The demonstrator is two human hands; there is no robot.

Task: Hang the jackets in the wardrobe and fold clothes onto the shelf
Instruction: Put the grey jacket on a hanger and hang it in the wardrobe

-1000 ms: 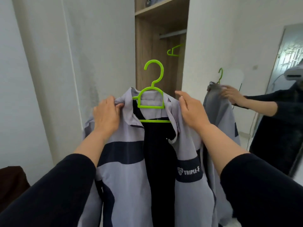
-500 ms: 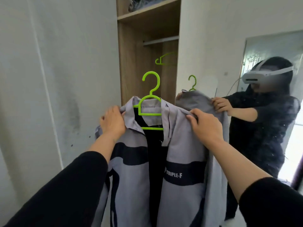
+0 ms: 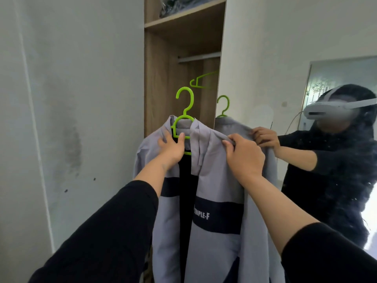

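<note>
Left hand (image 3: 173, 147) now grips the green hanger (image 3: 182, 121); right hand (image 3: 242, 158) pinches the jacket (image 3: 216, 176) before the wardrobe (image 3: 157, 78).

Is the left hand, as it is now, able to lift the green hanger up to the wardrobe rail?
Probably yes. The left hand already grips the green hanger, and the wardrobe stands open with bare rail above. Only another hanger hangs there, off to the side.
</note>
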